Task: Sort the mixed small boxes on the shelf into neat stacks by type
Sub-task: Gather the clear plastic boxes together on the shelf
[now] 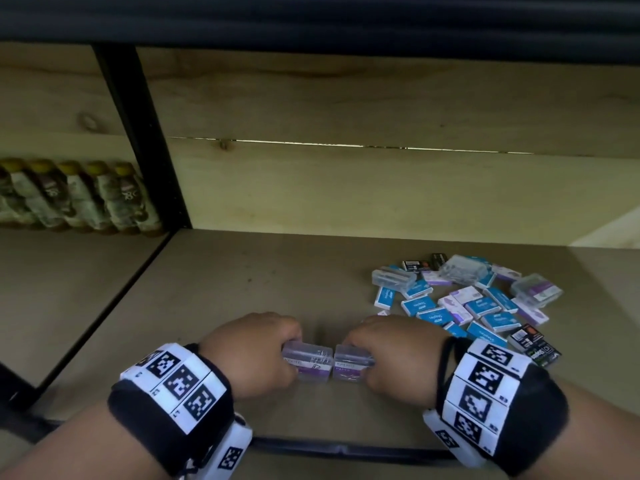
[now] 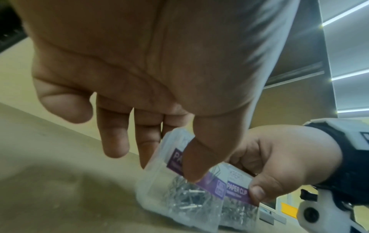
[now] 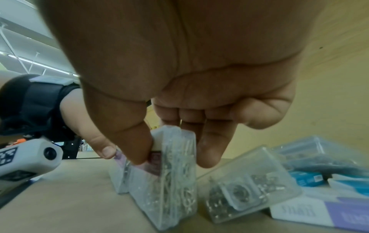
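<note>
Two clear plastic paper clip boxes with purple labels stand side by side near the front of the shelf [image 1: 242, 271]. My left hand [image 1: 287, 351] grips the left box [image 1: 308, 362], thumb on the label and fingers behind it [image 2: 179, 193]. The right box [image 1: 351, 363] touches it and is pinched the same way by my right hand [image 1: 360, 351], with that box [image 3: 171, 181] standing on its edge. To the right lies the mixed pile [image 1: 467, 299] of blue, white-and-purple, black and clear boxes.
A clear box [image 3: 245, 186] lies tilted just right of my right hand, beside a white-and-purple box [image 3: 319, 212]. A black upright post [image 1: 138, 133] divides off a bay of bottles [image 1: 79, 199] at the left. The shelf's black front rail [image 1: 346, 448] runs under my wrists.
</note>
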